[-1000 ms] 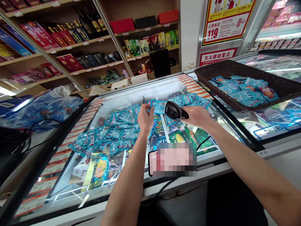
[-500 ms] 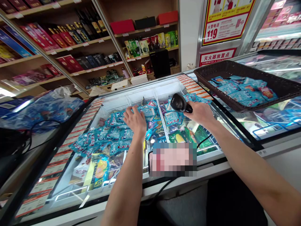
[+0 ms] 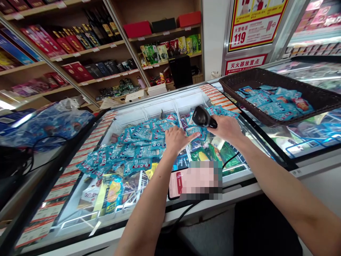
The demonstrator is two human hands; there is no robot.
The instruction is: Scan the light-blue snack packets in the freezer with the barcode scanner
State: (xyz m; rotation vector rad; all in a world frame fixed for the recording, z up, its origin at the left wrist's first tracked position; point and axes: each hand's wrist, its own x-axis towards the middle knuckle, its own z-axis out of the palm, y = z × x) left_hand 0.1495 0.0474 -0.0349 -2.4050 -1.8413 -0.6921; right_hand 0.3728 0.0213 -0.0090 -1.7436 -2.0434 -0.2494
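Observation:
My right hand [image 3: 227, 128] grips a black barcode scanner [image 3: 201, 116] by its handle, its head tilted up and to the left. Small blue snack packets [image 3: 142, 132] lie spread over the glass top of a chest freezer [image 3: 157, 113]. Over their right edge is my left hand [image 3: 176, 139], palm down, its thumb stretched out to the right above a blue packet [image 3: 193, 131]. Its fingertips are partly hidden, and I see nothing held in it. More blue packets [image 3: 222, 111] lie behind the scanner.
A dark woven basket [image 3: 314, 94] with blue packets stands on the neighbouring freezer at right. Near the front edge lies a phone [image 3: 175, 185], partly pixelated. A clear bag of blue packets [image 3: 62, 121] sits at left. Stocked shelves [image 3: 128, 74] stand behind. A black cable [image 3: 183, 215] hangs in front.
My left hand has moved right and slightly down across the packets, and its thumb now points out to the right. My right hand and the scanner have hardly moved.

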